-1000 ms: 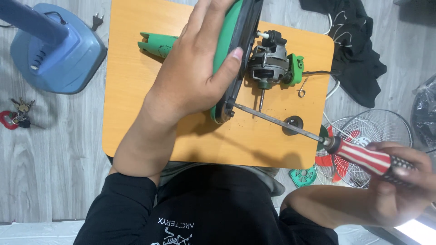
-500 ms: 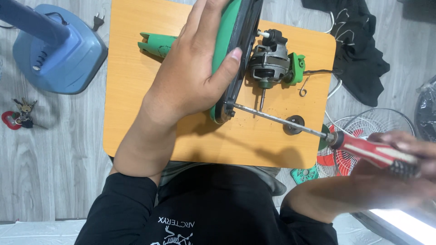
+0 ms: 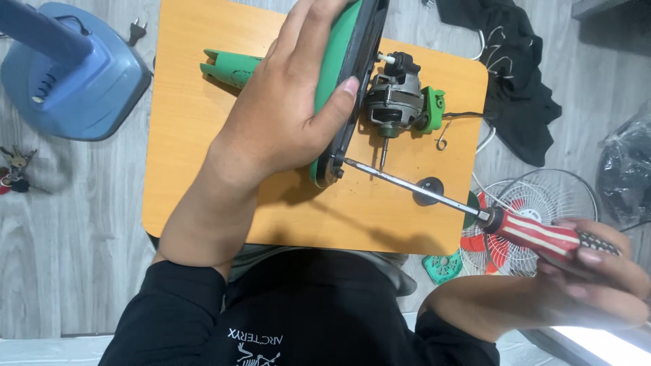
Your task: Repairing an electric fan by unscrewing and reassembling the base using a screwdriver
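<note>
My left hand point(image 3: 288, 112) grips a green and black fan housing point(image 3: 346, 74) standing on edge on the small orange table point(image 3: 196, 169). My right hand point(image 3: 597, 278) holds a screwdriver point(image 3: 536, 234) with a red and white striped handle. Its long metal shaft reaches left and its tip meets a screw point at the housing's lower end. Just right of the housing lies a fan motor point(image 3: 397, 102) with a green mount and a short shaft pointing toward me. A green tube piece point(image 3: 227, 66) lies on the table left of my hand.
A blue fan base point(image 3: 71, 78) stands on the floor at the upper left, keys point(image 3: 13, 169) below it. A wire fan guard with red blades point(image 3: 522, 224) lies at the right, black cloth point(image 3: 515, 74) above it. A small black disc point(image 3: 428, 190) and a metal hook point(image 3: 444, 142) rest on the table.
My right hand has shifted slightly on the screwdriver handle, which has turned a little. The left hand and the housing have stayed in place.
</note>
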